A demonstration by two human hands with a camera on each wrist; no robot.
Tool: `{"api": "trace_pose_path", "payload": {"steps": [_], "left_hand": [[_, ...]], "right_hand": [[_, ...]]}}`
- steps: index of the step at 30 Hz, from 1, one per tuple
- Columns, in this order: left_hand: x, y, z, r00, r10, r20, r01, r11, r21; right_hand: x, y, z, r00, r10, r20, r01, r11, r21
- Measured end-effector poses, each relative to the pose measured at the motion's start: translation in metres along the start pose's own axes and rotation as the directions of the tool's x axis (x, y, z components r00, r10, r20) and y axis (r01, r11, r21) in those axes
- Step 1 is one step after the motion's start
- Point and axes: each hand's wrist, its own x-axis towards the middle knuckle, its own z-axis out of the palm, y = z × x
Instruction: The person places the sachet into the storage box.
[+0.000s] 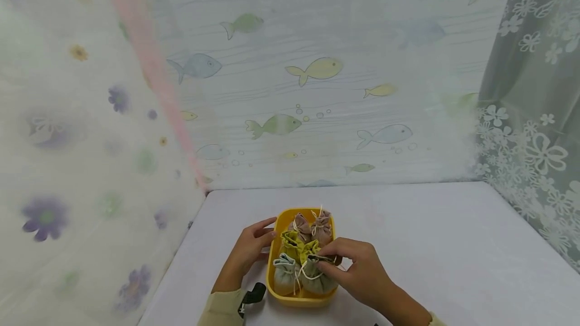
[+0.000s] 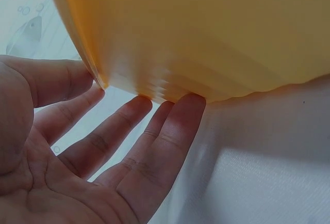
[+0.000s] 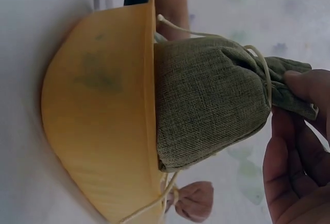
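Observation:
A yellow plastic tray stands on the table, filled with several small drawstring bags. My right hand pinches the gathered neck of a dark green cloth bag at the near right corner. In the right wrist view most of this bag shows above the tray's rim, its pale cord hanging loose. At the tray's left side is my left hand; in the left wrist view its extended fingers touch the outer wall. Beside the green bag sits a pale grey-green bag, with yellow bags behind it.
Two brownish-pink bags fill the tray's far end. A black object shows by the left sleeve. The white table is bordered by a fish-print curtain at the back and flower-print curtains at the sides.

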Motion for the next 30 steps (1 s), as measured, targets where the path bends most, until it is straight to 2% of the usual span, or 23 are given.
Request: {"api": "trace_pose_path", "payload": {"steps": [7, 13, 19, 24, 30], "left_hand": [[0.0, 0.0, 0.0, 1.0, 0.0, 0.002, 0.0, 1.0, -0.007], [0.001, -0.001, 0.0, 1.0, 0.009, 0.006, -0.009, 1.0, -0.01], [0.001, -0.001, -0.001, 1.0, 0.007, 0.004, -0.007, 1.0, -0.009], [0.001, -0.001, 0.0, 1.0, 0.009, 0.0, -0.009, 1.0, -0.006], [0.0, -0.002, 0.0, 1.0, 0.01, -0.003, -0.01, 1.0, -0.003]], "right_hand": [[-0.001, 0.002, 0.002, 0.998, -0.053, -0.027, 0.053, 0.999, 0.002], [-0.002, 0.002, 0.004, 1.0, 0.002, 0.003, -0.002, 1.0, 0.018], [0.001, 0.0, 0.003, 0.999, -0.048, -0.007, 0.048, 0.999, 0.013], [-0.002, 0.006, 0.005, 0.996, 0.028, 0.082, -0.026, 0.999, -0.026], [-0.004, 0.012, 0.005, 0.963, 0.162, 0.213, -0.157, 0.987, -0.044]]}}
